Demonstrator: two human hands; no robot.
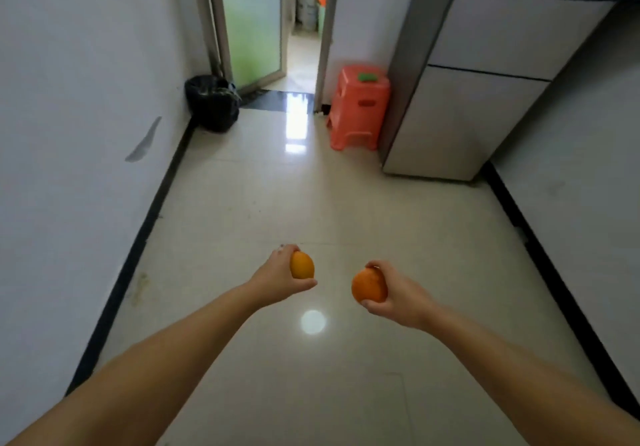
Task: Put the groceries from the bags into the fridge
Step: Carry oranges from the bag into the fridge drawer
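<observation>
My left hand grips a yellow-orange orange, held out over the tiled floor. My right hand grips a darker, larger orange about a hand's width to its right. The grey fridge stands ahead on the right against the wall, with both its upper and lower doors closed. No grocery bags are in view.
An orange plastic stool with a green item on top stands left of the fridge. A black-lined bin sits against the left wall. A doorway opens straight ahead. Glossy floor tiles stretch between me and the fridge.
</observation>
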